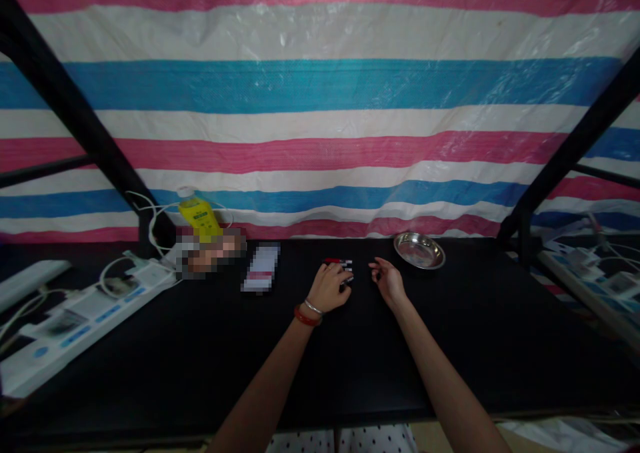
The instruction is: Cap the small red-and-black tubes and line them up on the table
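Note:
Over several small pens, my left hand [330, 288] rests palm down with its fingers apart, a silver and a red bangle on its wrist. A red pen [336, 261] shows just beyond the fingers, its silver end toward the right. The other pens are partly hidden under the fingertips. My right hand [387, 281] is to the right of the pens, palm turned inward and fingers loosely bent and apart, with nothing visible in it. Behind it and to the right sits a shallow round metal dish [419, 251].
On the black tabletop [360, 366], a blurred phone-like object [262, 267] lies to the left. Farther left are a yellow bottle [200, 217], a blurred item [217, 253] and a long white power strip [95, 319] with cables. A striped sheet [320, 126] hangs behind, between black metal posts.

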The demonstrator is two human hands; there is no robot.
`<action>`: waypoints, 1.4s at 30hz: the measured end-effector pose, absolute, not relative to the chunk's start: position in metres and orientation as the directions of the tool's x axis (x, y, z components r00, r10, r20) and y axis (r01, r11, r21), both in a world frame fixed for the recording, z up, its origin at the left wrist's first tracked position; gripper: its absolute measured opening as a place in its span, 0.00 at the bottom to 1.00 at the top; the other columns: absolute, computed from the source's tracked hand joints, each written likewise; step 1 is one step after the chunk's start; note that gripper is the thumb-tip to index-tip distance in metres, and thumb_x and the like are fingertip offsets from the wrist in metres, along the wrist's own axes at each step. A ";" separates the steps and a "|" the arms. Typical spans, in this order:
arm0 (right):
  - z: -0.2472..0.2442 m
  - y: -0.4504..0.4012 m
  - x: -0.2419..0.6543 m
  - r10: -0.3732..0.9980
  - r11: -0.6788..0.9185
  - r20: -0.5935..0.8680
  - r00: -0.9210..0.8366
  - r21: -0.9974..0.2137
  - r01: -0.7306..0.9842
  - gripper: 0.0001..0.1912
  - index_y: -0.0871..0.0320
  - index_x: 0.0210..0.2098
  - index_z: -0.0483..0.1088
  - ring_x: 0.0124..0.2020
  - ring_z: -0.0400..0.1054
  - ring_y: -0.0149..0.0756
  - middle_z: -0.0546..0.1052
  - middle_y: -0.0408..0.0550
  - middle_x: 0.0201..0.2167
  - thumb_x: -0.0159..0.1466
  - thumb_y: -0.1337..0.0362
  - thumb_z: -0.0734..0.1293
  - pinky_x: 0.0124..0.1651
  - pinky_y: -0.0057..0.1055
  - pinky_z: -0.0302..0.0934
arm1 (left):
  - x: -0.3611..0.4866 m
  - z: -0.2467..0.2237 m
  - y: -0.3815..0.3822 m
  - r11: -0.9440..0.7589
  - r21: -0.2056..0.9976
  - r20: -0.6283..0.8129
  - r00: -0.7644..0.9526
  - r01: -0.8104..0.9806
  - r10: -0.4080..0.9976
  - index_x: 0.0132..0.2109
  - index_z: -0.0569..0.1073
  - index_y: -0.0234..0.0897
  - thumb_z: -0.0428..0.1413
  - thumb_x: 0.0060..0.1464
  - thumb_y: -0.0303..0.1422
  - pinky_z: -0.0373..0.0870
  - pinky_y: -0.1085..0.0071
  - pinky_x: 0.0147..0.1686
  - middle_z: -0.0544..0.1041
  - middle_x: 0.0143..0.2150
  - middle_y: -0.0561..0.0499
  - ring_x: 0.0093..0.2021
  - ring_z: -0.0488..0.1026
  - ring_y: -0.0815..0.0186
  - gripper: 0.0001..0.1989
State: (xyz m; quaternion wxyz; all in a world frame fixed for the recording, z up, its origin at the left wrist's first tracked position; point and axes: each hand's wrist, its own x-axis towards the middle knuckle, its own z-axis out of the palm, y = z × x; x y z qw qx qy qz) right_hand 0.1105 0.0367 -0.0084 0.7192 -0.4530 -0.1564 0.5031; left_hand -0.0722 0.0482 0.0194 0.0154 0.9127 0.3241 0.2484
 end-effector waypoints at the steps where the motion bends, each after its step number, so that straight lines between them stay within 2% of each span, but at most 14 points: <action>1: -0.009 0.037 0.111 0.868 0.090 -0.225 0.443 -0.806 -0.585 0.11 0.58 0.30 0.66 0.17 0.61 0.27 0.74 0.45 0.22 0.46 0.70 0.64 0.18 0.24 0.52 | -0.072 0.019 0.048 -0.790 0.189 0.442 0.668 0.583 0.599 0.43 0.73 0.41 0.54 0.47 0.29 0.60 0.63 0.41 0.72 0.42 0.47 0.43 0.67 0.59 0.14; 6: -0.014 0.039 0.112 0.885 0.104 -0.175 0.432 -0.829 -0.549 0.13 0.58 0.31 0.68 0.22 0.64 0.28 0.76 0.45 0.26 0.44 0.72 0.66 0.22 0.23 0.54 | -0.072 0.020 0.049 -0.787 0.205 0.423 0.672 0.582 0.607 0.42 0.73 0.41 0.53 0.48 0.28 0.60 0.63 0.41 0.72 0.40 0.47 0.42 0.67 0.60 0.13; 12: -0.017 0.039 0.104 0.875 0.174 -0.086 0.476 -0.862 -0.475 0.14 0.59 0.32 0.70 0.22 0.61 0.26 0.75 0.45 0.26 0.44 0.67 0.68 0.23 0.24 0.52 | -0.071 0.023 0.047 -0.778 0.207 0.393 0.677 0.594 0.622 0.43 0.73 0.41 0.53 0.49 0.29 0.60 0.63 0.43 0.72 0.42 0.48 0.44 0.66 0.60 0.12; 15: -0.015 0.038 0.100 0.904 0.184 -0.038 0.426 -0.865 -0.466 0.17 0.59 0.34 0.69 0.22 0.60 0.27 0.76 0.46 0.29 0.43 0.65 0.69 0.23 0.25 0.52 | -0.069 0.024 0.044 -0.781 0.205 0.416 0.669 0.590 0.615 0.43 0.72 0.41 0.52 0.53 0.30 0.60 0.64 0.43 0.72 0.42 0.48 0.44 0.66 0.61 0.10; 18: -0.011 0.035 0.099 0.939 0.171 0.017 0.344 -0.890 -0.423 0.19 0.58 0.38 0.68 0.18 0.55 0.24 0.76 0.47 0.33 0.46 0.62 0.70 0.20 0.24 0.48 | -0.064 0.025 0.041 -0.785 0.206 0.445 0.658 0.585 0.607 0.44 0.71 0.41 0.49 0.57 0.33 0.60 0.64 0.43 0.71 0.42 0.48 0.45 0.66 0.62 0.10; 21: -0.009 0.034 0.098 0.963 0.136 0.046 0.265 -0.933 -0.333 0.19 0.57 0.40 0.66 0.15 0.49 0.21 0.76 0.47 0.35 0.50 0.58 0.68 0.17 0.23 0.44 | -0.061 0.024 0.040 -0.787 0.208 0.462 0.651 0.581 0.603 0.47 0.70 0.41 0.49 0.58 0.34 0.61 0.64 0.43 0.71 0.43 0.48 0.44 0.67 0.62 0.11; 23: -0.010 0.033 0.094 0.968 0.144 0.089 0.236 -0.963 -0.228 0.20 0.57 0.42 0.65 0.15 0.53 0.22 0.76 0.47 0.33 0.51 0.57 0.67 0.18 0.23 0.47 | -0.060 0.024 0.040 -0.788 0.217 0.470 0.646 0.577 0.602 0.50 0.68 0.41 0.49 0.58 0.34 0.61 0.64 0.44 0.71 0.45 0.47 0.46 0.67 0.61 0.13; 26: -0.013 0.030 0.088 0.960 0.231 0.222 0.172 -0.972 -0.037 0.19 0.57 0.44 0.64 0.26 0.67 0.30 0.76 0.46 0.32 0.55 0.58 0.65 0.29 0.27 0.60 | -0.060 0.023 0.041 -0.781 0.235 0.478 0.631 0.579 0.611 0.53 0.64 0.40 0.51 0.57 0.32 0.61 0.64 0.46 0.70 0.48 0.47 0.48 0.66 0.61 0.16; 28: -0.014 0.027 0.084 0.951 0.285 0.290 0.111 -0.957 0.061 0.20 0.57 0.48 0.62 0.35 0.69 0.33 0.76 0.47 0.33 0.57 0.60 0.63 0.39 0.31 0.62 | -0.060 0.022 0.042 -0.779 0.236 0.475 0.630 0.581 0.614 0.52 0.65 0.39 0.51 0.56 0.30 0.61 0.64 0.46 0.70 0.49 0.47 0.48 0.66 0.61 0.16; 29: -0.014 0.025 0.082 0.947 0.299 0.307 0.092 -0.950 0.096 0.21 0.57 0.51 0.60 0.36 0.70 0.34 0.76 0.47 0.34 0.58 0.60 0.62 0.41 0.32 0.62 | -0.061 0.022 0.042 -0.781 0.233 0.470 0.636 0.580 0.612 0.51 0.66 0.40 0.51 0.56 0.29 0.61 0.64 0.46 0.70 0.48 0.47 0.47 0.66 0.61 0.15; 31: -0.013 0.022 0.081 0.944 0.307 0.321 0.077 -0.940 0.150 0.24 0.57 0.55 0.57 0.33 0.69 0.33 0.75 0.46 0.32 0.59 0.61 0.61 0.40 0.31 0.62 | -0.061 0.021 0.043 -0.787 0.226 0.464 0.647 0.574 0.605 0.49 0.67 0.40 0.51 0.55 0.27 0.62 0.65 0.45 0.71 0.47 0.48 0.46 0.67 0.62 0.13; 35: -0.011 0.019 0.080 0.945 0.294 0.319 0.073 -0.926 0.239 0.27 0.59 0.58 0.55 0.22 0.64 0.30 0.71 0.40 0.22 0.60 0.60 0.60 0.28 0.26 0.59 | -0.061 0.020 0.044 -0.793 0.227 0.468 0.650 0.566 0.598 0.44 0.69 0.40 0.51 0.55 0.26 0.62 0.66 0.43 0.72 0.44 0.49 0.45 0.68 0.63 0.10; 42: -0.011 0.018 0.082 0.937 0.291 0.339 0.083 -0.890 0.352 0.25 0.59 0.56 0.58 0.17 0.58 0.27 0.65 0.37 0.17 0.61 0.58 0.60 0.22 0.24 0.54 | -0.062 0.017 0.046 -0.801 0.250 0.503 0.634 0.544 0.588 0.43 0.68 0.39 0.51 0.56 0.27 0.62 0.65 0.43 0.73 0.44 0.49 0.45 0.69 0.63 0.08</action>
